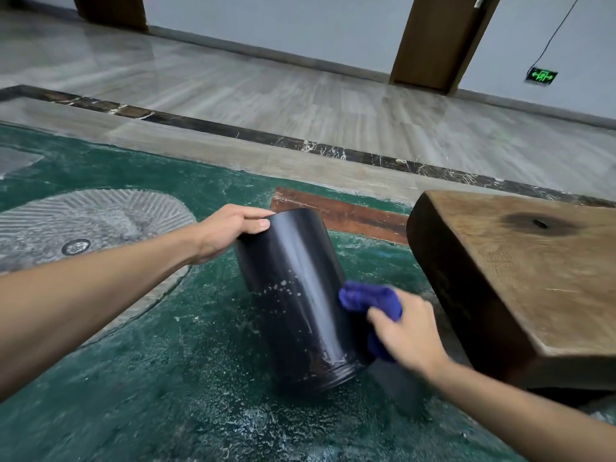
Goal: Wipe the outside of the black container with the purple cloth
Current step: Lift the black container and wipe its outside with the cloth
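A tall black cylindrical container [295, 295] stands tilted on the green floor, its top leaning away to the left. White specks dot its side. My left hand [226, 233] grips the container's top rim. My right hand [408, 331] holds a bunched purple cloth [370, 300] pressed against the container's right side, low down. Part of the cloth hangs hidden behind my right hand.
A thick wooden block [520, 275] sits close to the right of the container. A grey patterned disc with a small drain [76, 246] lies to the left. A reddish plank [340, 213] lies behind the container. Beyond it are grey tiles and brown pillars [436, 41].
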The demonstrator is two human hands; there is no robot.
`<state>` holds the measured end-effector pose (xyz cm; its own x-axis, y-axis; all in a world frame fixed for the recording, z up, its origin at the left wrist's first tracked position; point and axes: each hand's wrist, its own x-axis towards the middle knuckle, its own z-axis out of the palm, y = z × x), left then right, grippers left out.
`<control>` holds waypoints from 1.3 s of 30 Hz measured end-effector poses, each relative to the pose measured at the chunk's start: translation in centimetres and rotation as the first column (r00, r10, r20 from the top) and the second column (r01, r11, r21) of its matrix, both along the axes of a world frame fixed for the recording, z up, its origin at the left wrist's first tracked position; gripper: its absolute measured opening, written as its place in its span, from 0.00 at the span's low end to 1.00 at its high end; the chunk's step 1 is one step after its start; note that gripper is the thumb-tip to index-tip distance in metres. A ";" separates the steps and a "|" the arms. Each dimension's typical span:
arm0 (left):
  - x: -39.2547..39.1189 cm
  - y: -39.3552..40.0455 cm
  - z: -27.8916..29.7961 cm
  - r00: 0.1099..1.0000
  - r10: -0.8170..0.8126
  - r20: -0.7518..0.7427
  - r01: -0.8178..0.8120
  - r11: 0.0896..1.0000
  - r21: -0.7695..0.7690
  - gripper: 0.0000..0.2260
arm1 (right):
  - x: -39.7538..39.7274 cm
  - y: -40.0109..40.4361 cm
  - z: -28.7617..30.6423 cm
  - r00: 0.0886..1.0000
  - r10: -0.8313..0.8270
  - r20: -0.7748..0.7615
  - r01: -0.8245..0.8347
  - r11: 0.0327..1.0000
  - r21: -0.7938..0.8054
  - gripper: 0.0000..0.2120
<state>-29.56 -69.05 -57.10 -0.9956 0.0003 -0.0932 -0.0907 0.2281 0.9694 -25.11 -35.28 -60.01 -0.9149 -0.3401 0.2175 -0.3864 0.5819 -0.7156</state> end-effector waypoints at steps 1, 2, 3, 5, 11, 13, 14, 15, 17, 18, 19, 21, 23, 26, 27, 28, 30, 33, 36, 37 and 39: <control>-0.2 0.6 0.3 1.000 -0.012 -0.009 0.012 1.000 0.023 0.15 | -1.4 -0.8 0.2 0.988 -0.139 0.067 0.144 0.987 -0.075 0.17; -0.3 1.3 0.7 0.999 -0.030 -0.017 0.030 0.998 0.050 0.15 | -3.0 -1.6 0.5 0.952 -0.272 0.143 0.291 0.947 -0.133 0.11; -0.5 2.0 1.0 0.998 -0.052 -0.019 0.053 0.996 0.074 0.15 | -4.5 -2.3 0.8 0.904 -0.362 0.226 0.404 0.897 -0.180 0.06; -0.8 3.6 1.6 0.995 -0.099 -0.016 0.100 0.989 0.107 0.15 | -6.6 -3.8 1.6 0.846 -0.404 0.349 0.496 0.835 -0.238 0.05; -1.7 7.1 2.6 0.981 -0.195 -0.020 0.196 0.977 0.090 0.17 | -7.5 -6.4 5.3 0.940 -0.323 0.109 0.339 0.919 -0.199 0.10; -1.8 7.4 2.7 0.981 -0.190 -0.043 0.192 0.979 0.066 0.17 | -6.4 -6.6 6.1 0.983 -0.165 -0.085 0.160 0.985 -0.069 0.17; -1.9 7.6 2.7 0.979 -0.193 -0.057 0.197 0.979 0.059 0.17 | -5.8 -6.6 5.9 0.986 -0.080 -0.146 0.079 0.997 -0.012 0.21; -2.0 7.6 2.6 0.976 -0.205 -0.068 0.209 0.976 0.059 0.17 | -5.3 -6.5 5.6 0.984 -0.015 -0.180 0.020 0.999 0.024 0.24; -2.2 7.6 2.6 0.977 -0.202 -0.070 0.207 0.975 0.083 0.16 | -4.2 -5.9 4.5 0.958 0.044 -0.282 -0.024 0.997 0.075 0.26; -2.3 7.5 2.5 0.982 -0.180 -0.057 0.185 0.977 0.103 0.16 | -3.6 -5.5 4.0 0.941 0.080 -0.329 -0.042 0.992 0.121 0.27; -2.4 7.3 2.5 0.987 -0.155 -0.044 0.159 0.980 0.117 0.16 | -3.2 -4.9 3.4 0.923 0.139 -0.358 -0.076 0.980 0.185 0.28; -2.6 7.0 2.4 0.992 -0.123 -0.042 0.126 0.988 0.093 0.16 | -2.5 -3.5 2.3 0.867 0.297 -0.400 -0.161 0.927 0.339 0.31; -2.8 7.0 2.3 0.992 -0.114 -0.054 0.116 0.993 0.035 0.16 | -1.7 -2.0 1.2 0.788 0.440 -0.431 -0.202 0.846 0.494 0.33; -3.0 7.7 2.7 0.995 -0.097 -0.036 0.097 0.995 0.009 0.15 | 0.2 -0.1 -0.5 0.693 0.599 -0.402 -0.267 0.731 0.628 0.31; -3.0 8.0 2.8 0.995 -0.097 -0.026 0.097 0.995 0.017 0.15 | 0.9 0.6 -1.0 0.681 0.622 -0.386 -0.292 0.715 0.636 0.30; -3.1 8.4 3.0 0.995 -0.103 -0.020 0.103 0.994 0.022 0.15 | 1.6 1.3 -1.5 0.680 0.631 -0.373 -0.311 0.709 0.633 0.29; -3.2 8.9 3.1 0.993 -0.118 -0.011 0.118 0.993 0.019 0.16 | 2.7 2.7 -2.2 0.703 0.619 -0.350 -0.331 0.721 0.609 0.27; -2.8 8.9 2.9 0.993 -0.113 -0.028 0.114 0.992 0.048 0.23 | 3.4 4.6 -2.6 0.756 0.571 -0.320 -0.338 0.760 0.556 0.25; -2.5 8.1 1.9 0.988 -0.133 -0.084 0.136 0.990 0.034 0.18 | 3.7 5.5 -2.3 0.818 0.495 -0.293 -0.307 0.806 0.506 0.25; -2.5 7.8 1.4 0.986 -0.131 -0.103 0.136 0.990 0.043 0.15 | 3.7 5.6 -2.1 0.836 0.468 -0.287 -0.298 0.825 0.480 0.23; -2.4 7.2 0.4 0.988 -0.088 -0.127 0.096 0.994 0.056 0.11 | 3.9 5.5 -1.7 0.879 0.395 -0.267 -0.269 0.873 0.407 0.23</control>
